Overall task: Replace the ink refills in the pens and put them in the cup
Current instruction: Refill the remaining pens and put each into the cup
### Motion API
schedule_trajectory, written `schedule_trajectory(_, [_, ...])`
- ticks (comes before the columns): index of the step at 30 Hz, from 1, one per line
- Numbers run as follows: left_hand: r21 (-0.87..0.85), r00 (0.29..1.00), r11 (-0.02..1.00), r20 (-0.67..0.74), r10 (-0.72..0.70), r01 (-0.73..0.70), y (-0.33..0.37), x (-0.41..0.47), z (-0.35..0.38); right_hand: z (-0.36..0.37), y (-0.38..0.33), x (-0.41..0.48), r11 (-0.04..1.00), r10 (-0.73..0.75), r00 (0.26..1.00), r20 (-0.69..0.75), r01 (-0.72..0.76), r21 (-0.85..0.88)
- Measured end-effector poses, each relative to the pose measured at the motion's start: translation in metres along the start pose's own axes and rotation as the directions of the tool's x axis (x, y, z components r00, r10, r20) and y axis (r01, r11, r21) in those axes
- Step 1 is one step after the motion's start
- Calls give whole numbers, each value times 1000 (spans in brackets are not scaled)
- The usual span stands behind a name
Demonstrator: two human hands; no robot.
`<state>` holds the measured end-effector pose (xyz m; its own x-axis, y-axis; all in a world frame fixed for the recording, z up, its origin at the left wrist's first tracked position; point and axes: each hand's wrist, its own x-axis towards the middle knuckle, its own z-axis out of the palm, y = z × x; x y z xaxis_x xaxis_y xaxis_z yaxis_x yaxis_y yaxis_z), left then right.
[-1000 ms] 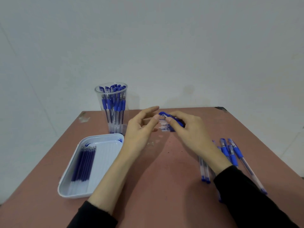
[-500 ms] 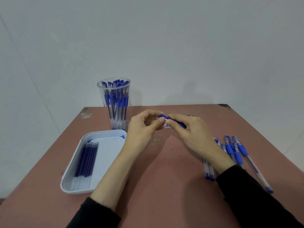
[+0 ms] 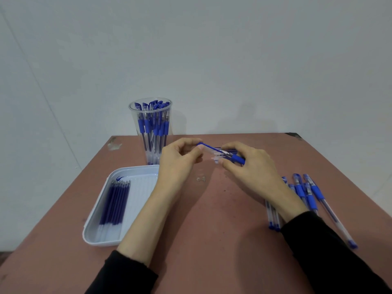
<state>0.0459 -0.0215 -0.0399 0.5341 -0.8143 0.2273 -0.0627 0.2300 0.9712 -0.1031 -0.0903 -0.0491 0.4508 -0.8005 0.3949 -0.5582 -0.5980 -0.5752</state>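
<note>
On your far left sits a pale plastic tray [image 3: 144, 187] with round corners and a ribbed floor. A neat row of thin dark blue ink refills [image 3: 114, 203] lies along its left side, with their metal tips pointing away from you. Just behind the tray stands a tall, clear plastic cup [image 3: 151, 124]. It is packed with upright pens that have blue caps and blue rubber grips.

Your left hand [image 3: 178, 164] is up above the table, in front of the cup and over the tray's far corner. Its thumb and first finger pinch the thin blue end of a pen [image 3: 237, 159]. The pen runs across the gap between your hands and is a bit blurry. Your right hand [image 3: 254, 166] has its fingers curled round the fat blue grip at the pen's other end. More dark blue sticks lie flat on the table behind this pen, partly hidden by your right fingers. I cannot tell just what they are.

Two tiny pale bits [image 3: 200, 178] lie on the table below your hands. To the right, your wrist and black sleeve [image 3: 318, 240] cover part of a loose bunch of clear pens [image 3: 307, 192] with blue grips. The table [image 3: 212, 230] is flat, dull reddish brown and a little scuffed.
</note>
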Motion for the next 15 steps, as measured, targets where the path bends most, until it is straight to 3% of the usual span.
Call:
schedule_trajectory(3, [197,999,979,3,-51,50,-5,4,-5,-3,3,2,999,43,999,-22,-44,-7])
schedule_trajectory(7, [587,943,810,262,-205,13,-9,-4,-1,-2,1,0,997,40,998,-53,-36,65])
schedule_trajectory(15, [674,890,730,394,-230,-109,-13,-8,1,-1,-5,-2,988,-64,991,-119,80,136])
